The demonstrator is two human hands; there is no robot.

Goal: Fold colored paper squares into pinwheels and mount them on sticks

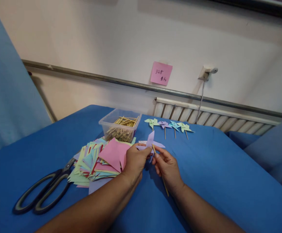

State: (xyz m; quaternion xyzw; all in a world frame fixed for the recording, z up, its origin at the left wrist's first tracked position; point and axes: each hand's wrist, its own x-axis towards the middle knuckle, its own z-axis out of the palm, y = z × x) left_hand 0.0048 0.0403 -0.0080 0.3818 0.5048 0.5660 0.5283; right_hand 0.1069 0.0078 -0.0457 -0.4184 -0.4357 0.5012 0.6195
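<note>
Table (211,165) stretches broadly right of right hand (169,167); far edge just behind pinwheel row (164,124). Left fingers pinch purple pinwheel (150,139), right fingers grip stick (165,185), mid-table. Leftward obstacles: papers (111,154), box (105,125), scissors (64,169).

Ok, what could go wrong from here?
1. The purple paper pinwheel in the left hand could crease or tear if the right hand presses the stick too hard at its middle.
2. The left forearm is right beside the loose paper pile and might brush it askew.
3. The scissors lie against that pile; moving them may disturb it.
</note>
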